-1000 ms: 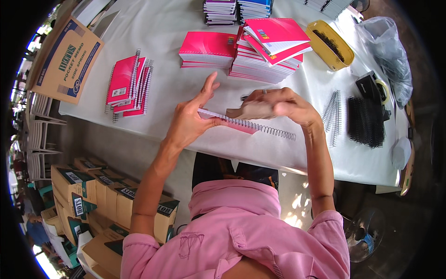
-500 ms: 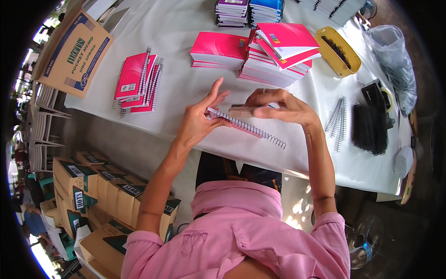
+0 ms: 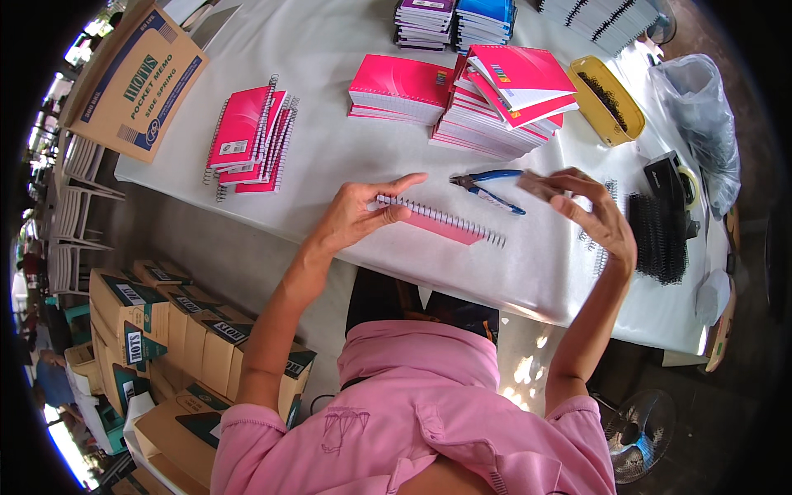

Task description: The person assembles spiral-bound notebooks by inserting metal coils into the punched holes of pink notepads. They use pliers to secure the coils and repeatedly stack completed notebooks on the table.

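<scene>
My left hand (image 3: 355, 216) grips the left end of a pink spiral notebook (image 3: 441, 229), thumb in front and fingers behind. The notebook is tilted, its spine upward. A dark wire coil (image 3: 452, 219) runs along that spine and juts past the right corner. Apart from it, to the right, my right hand (image 3: 606, 221) holds a small flat brownish block (image 3: 538, 186) between thumb and fingers. Blue-handled pliers (image 3: 495, 174) lie on the table between my hands. Loose silvery coils (image 3: 606, 198) lie partly hidden behind the right hand.
Bound pink notebooks (image 3: 239, 132) lie left; pink-covered stacks (image 3: 396, 78) stand ahead. At right are a yellow tray (image 3: 631, 136) of black coils, a black coil bundle (image 3: 656, 239), a tape dispenser (image 3: 664, 177) and a plastic bag (image 3: 697, 124). A carton (image 3: 140, 91) sits at the left edge.
My right hand has moved right with the block, away from the notebook, uncovering the pliers. The coil now juts out less past the notebook's right end. My left hand keeps its grip.
</scene>
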Action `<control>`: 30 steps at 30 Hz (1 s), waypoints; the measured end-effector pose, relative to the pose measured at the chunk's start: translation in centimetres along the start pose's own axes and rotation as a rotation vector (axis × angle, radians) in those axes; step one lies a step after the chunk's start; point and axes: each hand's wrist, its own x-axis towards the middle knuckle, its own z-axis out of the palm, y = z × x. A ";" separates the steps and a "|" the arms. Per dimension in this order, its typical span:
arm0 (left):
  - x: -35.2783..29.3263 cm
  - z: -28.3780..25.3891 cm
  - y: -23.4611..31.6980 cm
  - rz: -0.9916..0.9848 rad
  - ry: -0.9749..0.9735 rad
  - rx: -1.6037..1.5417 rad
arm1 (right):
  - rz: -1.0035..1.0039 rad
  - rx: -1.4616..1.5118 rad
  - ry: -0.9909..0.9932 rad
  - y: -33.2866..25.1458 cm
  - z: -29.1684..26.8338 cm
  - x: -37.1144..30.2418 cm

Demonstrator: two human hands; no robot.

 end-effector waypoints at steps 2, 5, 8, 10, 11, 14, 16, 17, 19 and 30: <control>0.1 0.0 0.2 -0.016 -0.042 -0.058 | -0.004 -0.419 0.220 1.9 -0.4 -1.4; 0.1 0.4 -0.3 0.053 -0.022 -0.248 | -0.076 -0.926 0.553 2.4 1.7 -1.9; -0.5 0.7 0.0 0.026 0.007 -0.363 | -0.157 -0.347 0.385 1.3 5.7 0.5; -0.9 0.4 -0.2 -0.062 0.012 -0.272 | -0.215 -0.347 0.285 0.8 8.2 1.3; -0.9 0.6 -0.3 -0.026 0.027 -0.250 | -0.251 -0.404 0.250 0.9 9.1 1.5; -0.9 1.4 -0.3 0.035 0.068 -0.230 | -0.244 -0.555 0.267 1.8 11.4 1.6; -1.2 1.7 0.0 0.015 0.082 -0.278 | -0.244 -0.656 0.339 2.3 12.4 1.6; -1.1 1.8 -0.1 -0.025 0.080 -0.240 | -0.186 -0.660 0.382 2.4 12.7 1.5; -1.0 1.9 -0.5 -0.106 0.071 -0.163 | -0.065 -0.666 0.470 2.6 13.1 0.7; -0.9 3.9 3.5 0.149 0.461 0.609 | -0.261 -0.236 0.441 -8.7 15.3 -1.3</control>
